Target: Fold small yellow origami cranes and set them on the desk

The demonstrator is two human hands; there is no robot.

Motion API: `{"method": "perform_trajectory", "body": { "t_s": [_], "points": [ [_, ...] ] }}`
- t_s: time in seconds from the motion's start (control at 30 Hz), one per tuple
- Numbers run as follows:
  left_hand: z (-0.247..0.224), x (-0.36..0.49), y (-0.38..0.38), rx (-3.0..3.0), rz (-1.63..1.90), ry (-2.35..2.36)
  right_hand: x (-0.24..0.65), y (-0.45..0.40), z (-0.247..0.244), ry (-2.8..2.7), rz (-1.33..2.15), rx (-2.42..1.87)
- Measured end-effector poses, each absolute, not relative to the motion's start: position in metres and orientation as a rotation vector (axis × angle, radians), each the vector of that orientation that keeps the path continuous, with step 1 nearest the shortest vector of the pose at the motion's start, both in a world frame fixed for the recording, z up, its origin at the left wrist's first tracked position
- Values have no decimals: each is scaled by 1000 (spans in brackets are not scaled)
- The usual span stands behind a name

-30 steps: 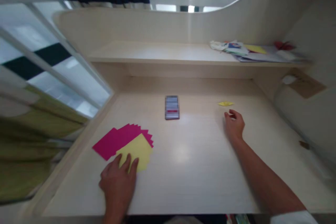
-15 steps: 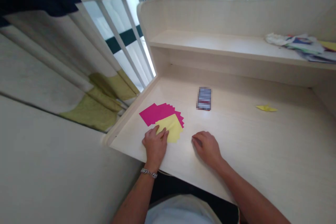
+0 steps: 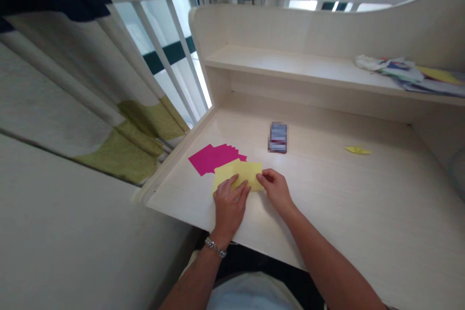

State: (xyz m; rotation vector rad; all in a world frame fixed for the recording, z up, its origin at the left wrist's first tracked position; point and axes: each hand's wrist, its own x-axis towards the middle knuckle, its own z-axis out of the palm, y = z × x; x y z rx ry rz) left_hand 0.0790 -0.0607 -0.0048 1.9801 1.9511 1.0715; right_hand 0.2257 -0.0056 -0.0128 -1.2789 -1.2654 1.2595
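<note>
So the yellow sheet (image 3: 253, 169) is on the left part of the tabletop (image 3: 363, 203), close to the near edge, next to or overlapping another yellow sheet (image 3: 223, 172) (hard to tell under the fingers). The right hand (image 3: 278, 191) has its grip closed in a pinch on the sheet's right edge. The left hand (image 3: 229, 206) is loosely spread, fingertips down on the yellow paper, no pinch visible.

Looks like the step is handling one sheet by its edge. Next move probably calls for a steady pinch and a light left hand, so nothing else gets dragged.

Its far edge runs left to right, skewed from the slanting near edge of the tabletop. Looks squarish and half covered, so no clear long axis.

Further out, pink sheets (image 3: 214, 157) fan toward the left edge; a folded yellow paper (image 3: 358, 150) lies well off right.
</note>
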Motion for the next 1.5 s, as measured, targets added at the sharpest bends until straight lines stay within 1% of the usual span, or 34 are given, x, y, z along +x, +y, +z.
{"method": "perform_trajectory", "body": {
  "t_s": [0.1, 0.2, 0.27, 0.43, 0.53, 0.63, 0.73, 0.83, 0.93, 1.07, 1.2, 1.37, 1.5],
  "points": [
    [-8, 91, -50, 1861, 1157, 1791, 256, -3, -14, -1020, 1388, -1218],
    [-11, 105, -36, 1813, 1127, 1627, 291, -1, -16, -959, 1324, -1325],
    [-13, 115, -27, 1873, 1051, 1536, 311, -2, -16, -1026, 1189, -1515],
    [-19, 137, -11, 2084, 863, 1397, 337, -4, -10, -1368, 572, -2101],
    [-17, 140, -9, 2143, 798, 1388, 339, -4, -7, -1429, 456, -2234],
    [-12, 135, -10, 2159, 723, 1377, 341, -2, -7, -1422, 453, -2214],
    [-6, 127, -7, 2167, 642, 1349, 349, -2, -12, -1442, 500, -2081],
    [-3, 122, 5, 2201, 577, 1325, 359, -3, -16, -1559, 532, -1906],
    [-4, 129, 26, 2276, 577, 1321, 368, -4, -18, -1678, 546, -1828],
    [-10, 149, 53, 2351, 624, 1334, 370, -4, -19, -1751, 516, -1838],
    [-16, 163, 70, 2343, 543, 1403, 366, -3, -18, -1818, 478, -1873],
    [-18, 166, 77, 2299, 431, 1443, 364, -2, -18, -1855, 466, -1888],
    [-16, 167, 74, 2313, 445, 1435, 364, -2, -19, -1860, 457, -1898]
  ]
}}
